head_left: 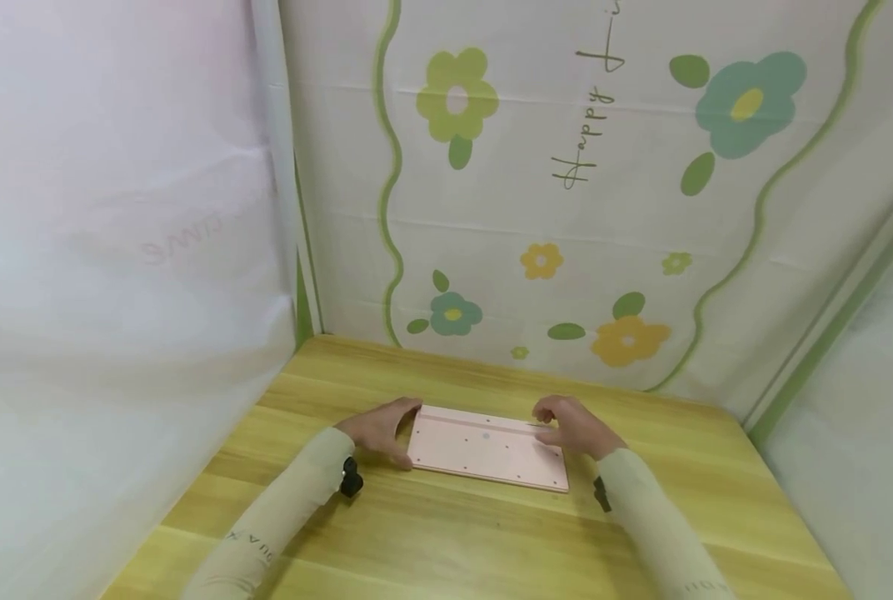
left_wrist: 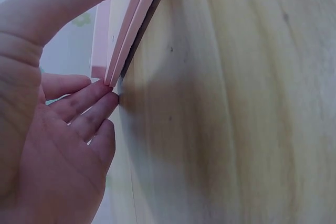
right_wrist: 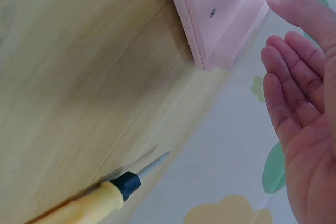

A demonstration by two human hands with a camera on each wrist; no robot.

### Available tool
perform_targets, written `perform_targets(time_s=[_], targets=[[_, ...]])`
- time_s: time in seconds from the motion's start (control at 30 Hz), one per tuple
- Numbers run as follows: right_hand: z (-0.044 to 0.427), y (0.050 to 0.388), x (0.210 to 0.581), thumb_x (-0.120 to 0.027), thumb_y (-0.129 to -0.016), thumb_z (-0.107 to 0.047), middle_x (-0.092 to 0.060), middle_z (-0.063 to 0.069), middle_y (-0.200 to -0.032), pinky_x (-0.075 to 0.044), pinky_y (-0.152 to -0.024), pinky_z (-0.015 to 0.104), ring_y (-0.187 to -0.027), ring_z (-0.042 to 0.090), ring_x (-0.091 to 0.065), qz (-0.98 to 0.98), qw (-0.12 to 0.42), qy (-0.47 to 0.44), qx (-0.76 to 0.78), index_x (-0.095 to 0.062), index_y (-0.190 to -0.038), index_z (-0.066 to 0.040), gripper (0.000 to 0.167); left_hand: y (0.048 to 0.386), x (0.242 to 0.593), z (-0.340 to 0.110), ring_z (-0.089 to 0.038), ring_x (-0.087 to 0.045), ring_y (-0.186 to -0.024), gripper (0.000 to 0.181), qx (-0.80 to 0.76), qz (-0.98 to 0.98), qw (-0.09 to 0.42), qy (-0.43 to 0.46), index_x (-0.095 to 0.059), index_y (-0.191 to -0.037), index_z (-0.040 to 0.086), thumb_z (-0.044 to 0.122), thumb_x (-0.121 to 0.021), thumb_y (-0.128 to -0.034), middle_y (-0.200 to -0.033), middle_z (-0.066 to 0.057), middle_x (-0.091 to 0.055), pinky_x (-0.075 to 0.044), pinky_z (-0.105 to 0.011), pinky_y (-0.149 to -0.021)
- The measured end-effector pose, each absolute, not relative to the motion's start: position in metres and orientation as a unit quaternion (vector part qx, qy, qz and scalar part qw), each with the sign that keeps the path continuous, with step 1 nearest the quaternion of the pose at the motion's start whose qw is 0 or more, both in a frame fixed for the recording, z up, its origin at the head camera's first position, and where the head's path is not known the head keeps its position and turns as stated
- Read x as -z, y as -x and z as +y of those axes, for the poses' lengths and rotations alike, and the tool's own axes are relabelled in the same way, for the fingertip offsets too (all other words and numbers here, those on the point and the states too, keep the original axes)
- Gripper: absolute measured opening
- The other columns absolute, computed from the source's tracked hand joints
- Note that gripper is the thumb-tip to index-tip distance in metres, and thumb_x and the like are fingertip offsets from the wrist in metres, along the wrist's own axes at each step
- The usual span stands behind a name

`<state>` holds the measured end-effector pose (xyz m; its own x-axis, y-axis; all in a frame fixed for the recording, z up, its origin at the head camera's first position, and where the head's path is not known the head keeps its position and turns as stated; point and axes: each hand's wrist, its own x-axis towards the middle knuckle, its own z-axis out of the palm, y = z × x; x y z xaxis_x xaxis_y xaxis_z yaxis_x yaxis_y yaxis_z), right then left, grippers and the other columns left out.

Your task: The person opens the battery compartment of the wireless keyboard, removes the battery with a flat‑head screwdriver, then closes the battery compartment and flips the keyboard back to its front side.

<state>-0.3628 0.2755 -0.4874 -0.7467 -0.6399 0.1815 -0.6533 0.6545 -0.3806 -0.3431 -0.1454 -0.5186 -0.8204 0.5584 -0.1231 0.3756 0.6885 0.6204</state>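
A pink keyboard [head_left: 484, 457] lies underside up on the wooden table, with several small screws and a raised ridge along its far edge. My left hand [head_left: 379, 428] spans its left end, thumb at the near corner and fingertips at the far one. In the left wrist view, those fingertips [left_wrist: 101, 94] touch the pink edge. Over the right end hovers my right hand [head_left: 580, 428], its fingers loosely bent. The right wrist view shows that hand [right_wrist: 307, 93] holding nothing, with a gap between its fingers and the keyboard corner [right_wrist: 212, 59].
A screwdriver [right_wrist: 107, 198] with a yellow handle and dark collar is on the table in the right wrist view. Behind the table [head_left: 446, 542] hangs a flower-printed cloth [head_left: 491, 208]; white sheets close in the left [head_left: 117, 333] and right [head_left: 859, 417] sides.
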Motion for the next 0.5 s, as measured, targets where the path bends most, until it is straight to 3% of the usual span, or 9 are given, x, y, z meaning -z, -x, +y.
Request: perform_targets(time_s=[0.37, 0.5], targets=[[0.266, 0.372, 0.495, -0.080, -0.087, 0.001, -0.076, 0.007, -0.096, -0.062, -0.080, 0.033, -0.088, 0.017, -0.068, -0.917, -0.021, -0.335, -0.216, -0.075, -0.105, 0.000, 0.019, 0.341, 0.516, -0.143, -0.037, -0.031, -0.159, 0.124, -0.306, 0.904, 0.153, -0.257, -0.025, -0.167, 0.004, 0.036, -0.099, -0.0728, -0.171, -0.017, -0.032, -0.030, -0.053, -0.130], [0.262, 0.373, 0.492, -0.079, -0.086, 0.003, -0.075, 0.009, -0.094, -0.062, -0.080, 0.035, -0.087, 0.019, -0.068, -0.916, -0.027, -0.340, -0.211, -0.074, -0.102, 0.000, 0.018, 0.340, 0.514, -0.143, -0.036, -0.032, -0.159, 0.124, -0.305, 0.904, 0.156, -0.256, -0.024, -0.167, 0.003, 0.035, -0.098, -0.0731, -0.171, -0.017, -0.032, -0.030, -0.053, -0.130]])
